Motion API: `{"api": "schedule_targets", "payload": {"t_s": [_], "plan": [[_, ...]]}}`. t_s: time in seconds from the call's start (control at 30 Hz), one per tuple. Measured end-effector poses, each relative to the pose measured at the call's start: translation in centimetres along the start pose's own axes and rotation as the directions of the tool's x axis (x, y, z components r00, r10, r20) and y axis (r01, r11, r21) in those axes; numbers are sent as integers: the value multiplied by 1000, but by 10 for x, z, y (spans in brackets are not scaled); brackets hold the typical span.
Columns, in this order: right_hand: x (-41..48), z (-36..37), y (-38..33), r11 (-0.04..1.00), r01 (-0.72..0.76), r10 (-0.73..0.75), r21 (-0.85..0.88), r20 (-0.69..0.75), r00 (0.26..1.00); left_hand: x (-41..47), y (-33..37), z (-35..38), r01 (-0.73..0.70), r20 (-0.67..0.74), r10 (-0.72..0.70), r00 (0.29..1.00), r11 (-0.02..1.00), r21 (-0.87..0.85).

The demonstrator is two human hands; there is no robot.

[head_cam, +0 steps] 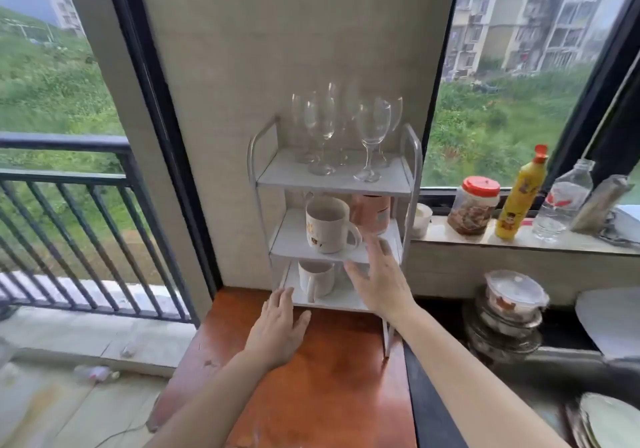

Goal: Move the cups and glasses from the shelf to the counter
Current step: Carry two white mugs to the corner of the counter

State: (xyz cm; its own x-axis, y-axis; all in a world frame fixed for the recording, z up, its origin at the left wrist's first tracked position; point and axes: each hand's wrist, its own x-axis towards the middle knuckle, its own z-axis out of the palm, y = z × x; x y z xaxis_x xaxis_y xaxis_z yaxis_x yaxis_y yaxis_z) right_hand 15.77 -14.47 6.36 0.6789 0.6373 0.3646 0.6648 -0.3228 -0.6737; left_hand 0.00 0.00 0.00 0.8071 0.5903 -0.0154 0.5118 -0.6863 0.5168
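A white three-tier shelf stands on the brown counter against the wall. Several clear wine glasses stand on its top tier. The middle tier holds a white mug with its handle to the right and a pink cup behind it. Another white mug sits on the bottom tier. My right hand is raised with fingers spread just right of the white mug's handle, holding nothing. My left hand hovers flat over the counter at the shelf's bottom front edge, empty.
On the window sill to the right stand a small white bowl, a red-lidded jar, a yellow bottle and a clear bottle. Stacked lidded containers and plates sit lower right. A balcony railing is left.
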Motion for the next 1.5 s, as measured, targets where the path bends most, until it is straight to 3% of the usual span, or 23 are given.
{"api": "schedule_targets", "payload": {"t_s": [0.2, 0.4, 0.53, 0.7, 0.97, 1.2, 1.5], "plan": [[56, 23, 21, 978, -1, 6, 209, -26, 1000, 73, 13, 30, 142, 56, -133, 989, 964, -223], [73, 30, 35, 922, 24, -28, 386, 6, 1000, 103, 24, 50, 181, -21, -203, 979, 912, -367], [75, 29, 40, 904, -11, -6, 427, 38, 999, 101, 17, 51, 236, 68, -234, 970, 833, -501], [67, 26, 27, 924, -68, 35, 377, 93, 995, 75, 12, 49, 275, 101, -261, 960, 810, -518], [3, 7, -8, 956, -54, 37, 289, 65, 997, -11, -8, 30, 193, 52, -196, 979, 823, -534], [-110, -15, -25, 956, -100, 126, 277, -78, 989, -95, -8, 9, 38, -84, -94, 992, 857, -514], [-278, -116, -5, 949, -273, 311, 155, -343, 886, -175, 90, 53, -128, -21, 145, 989, 791, -598]]}}
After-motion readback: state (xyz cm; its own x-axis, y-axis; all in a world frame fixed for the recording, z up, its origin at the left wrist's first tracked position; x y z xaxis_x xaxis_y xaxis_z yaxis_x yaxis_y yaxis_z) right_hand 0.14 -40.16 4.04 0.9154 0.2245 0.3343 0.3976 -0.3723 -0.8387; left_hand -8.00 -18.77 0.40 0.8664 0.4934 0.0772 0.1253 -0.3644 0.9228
